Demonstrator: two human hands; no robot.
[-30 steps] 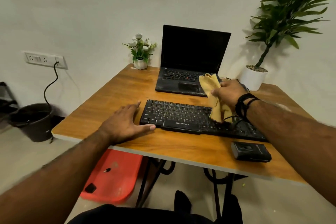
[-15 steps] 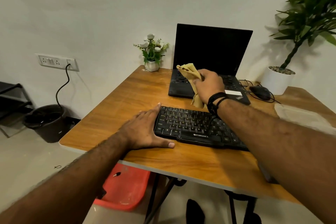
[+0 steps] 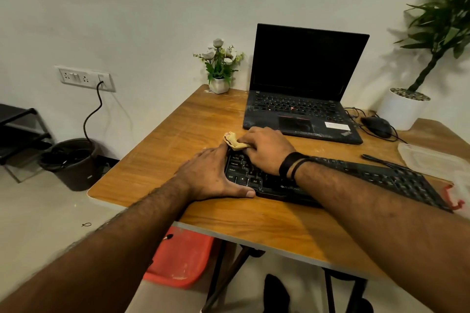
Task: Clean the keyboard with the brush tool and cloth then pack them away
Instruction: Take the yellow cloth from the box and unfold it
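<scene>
at the left end of the black keyboard (image 3: 330, 180), on the wooden table (image 3: 157, 168) in front of the open laptop (image 3: 302, 99), the right hand (image 3: 264, 150) presses a bunched yellow cloth (image 3: 232, 140) onto the top-left keys, its fingers curled over the wad so only a crumpled corner pokes out past the knuckles. the left hand (image 3: 213, 175) lies flat against the keyboard's left edge, fingers straight and together, thumb stretched along the front rim, bracing rather than gripping

the cloth looks soft, thin and very light; it will fold and slip under a loose palm, so it is best held as it is now, gathered into a pad under the fingertips with the loose ends tucked in. the keyboard looks like a light, stiff plastic slab that would skate on the smooth wood under a sideways wipe, so a steadying hand at the end edge or front rim makes sense, never on the keys, whose caps could catch and lift. a thin dark tool (image 3: 379, 159) lies beyond the keyboard's right part; whether it is the brush i cannot tell
</scene>
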